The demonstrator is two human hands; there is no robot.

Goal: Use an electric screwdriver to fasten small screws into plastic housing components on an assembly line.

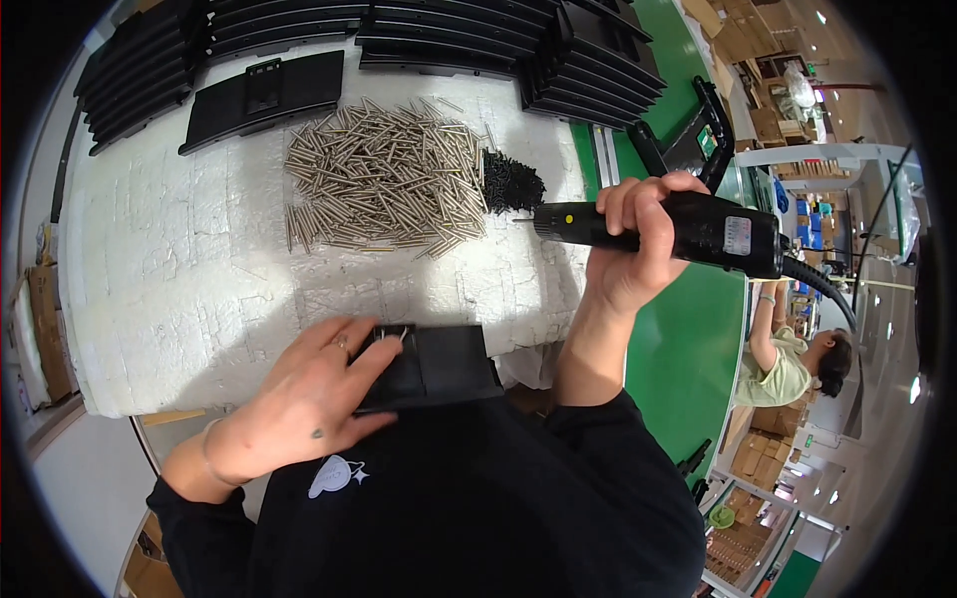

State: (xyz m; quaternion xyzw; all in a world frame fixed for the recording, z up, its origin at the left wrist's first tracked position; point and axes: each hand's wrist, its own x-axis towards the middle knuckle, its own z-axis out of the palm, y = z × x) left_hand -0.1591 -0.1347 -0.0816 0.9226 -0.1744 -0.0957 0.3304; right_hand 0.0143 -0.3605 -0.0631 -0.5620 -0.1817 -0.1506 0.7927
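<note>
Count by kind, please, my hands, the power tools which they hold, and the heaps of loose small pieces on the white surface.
Hands: 2 (left hand, right hand)
Held power tools: 1 (black power tool, in the right)
Heaps: 2 (silver pins, small black pieces)
Total: 5

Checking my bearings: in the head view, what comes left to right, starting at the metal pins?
Metal pins, small black parts, black power tool in the right hand, co-worker in pale green.
</note>
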